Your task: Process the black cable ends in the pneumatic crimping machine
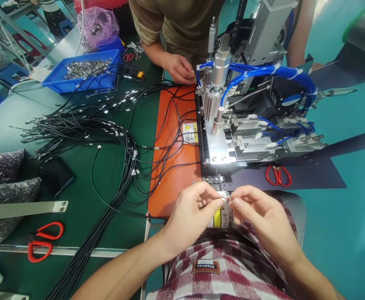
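Our left hand [188, 213] and right hand [263, 211] pinch thin coloured wires [226, 198] between their fingers, near the orange plate [176, 183]; black cables [111, 213] lie across our green desk [82, 208]; a co-worker [191, 25] stands opposite.

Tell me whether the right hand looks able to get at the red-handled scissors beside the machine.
Probably yes: the red-handled scissors lie just beyond the right hand, and nothing covers their handles, though that hand's fingertips are busy with thin wires.
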Demonstrator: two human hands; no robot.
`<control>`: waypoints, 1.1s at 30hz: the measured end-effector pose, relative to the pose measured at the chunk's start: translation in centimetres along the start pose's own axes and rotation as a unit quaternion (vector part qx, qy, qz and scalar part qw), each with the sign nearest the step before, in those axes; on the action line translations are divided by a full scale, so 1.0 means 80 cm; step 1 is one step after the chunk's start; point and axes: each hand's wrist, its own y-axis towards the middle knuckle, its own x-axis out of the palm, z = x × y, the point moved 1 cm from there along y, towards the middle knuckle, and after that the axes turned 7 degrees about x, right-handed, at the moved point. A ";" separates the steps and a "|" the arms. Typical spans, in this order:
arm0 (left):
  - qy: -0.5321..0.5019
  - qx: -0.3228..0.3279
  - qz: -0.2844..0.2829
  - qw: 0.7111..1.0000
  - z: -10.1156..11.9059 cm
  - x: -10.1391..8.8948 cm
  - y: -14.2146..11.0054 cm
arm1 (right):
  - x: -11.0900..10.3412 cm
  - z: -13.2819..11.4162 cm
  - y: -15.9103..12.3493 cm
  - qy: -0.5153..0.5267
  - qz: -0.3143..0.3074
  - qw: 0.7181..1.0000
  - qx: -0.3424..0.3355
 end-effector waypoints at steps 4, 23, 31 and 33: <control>-0.005 0.000 0.001 1.000 0.000 0.001 -0.001 | 0.001 0.006 0.002 0.027 -0.028 0.999 0.024; -0.093 -0.029 0.020 0.995 0.005 0.005 -0.004 | 0.012 0.001 -0.005 0.001 0.012 1.000 -0.025; -0.131 -0.047 0.022 0.990 0.003 0.008 -0.001 | 0.016 0.003 -0.005 0.002 0.029 0.999 -0.036; -0.173 -0.074 0.005 0.982 0.002 0.009 0.000 | 0.021 0.006 -0.005 0.020 0.041 0.998 -0.050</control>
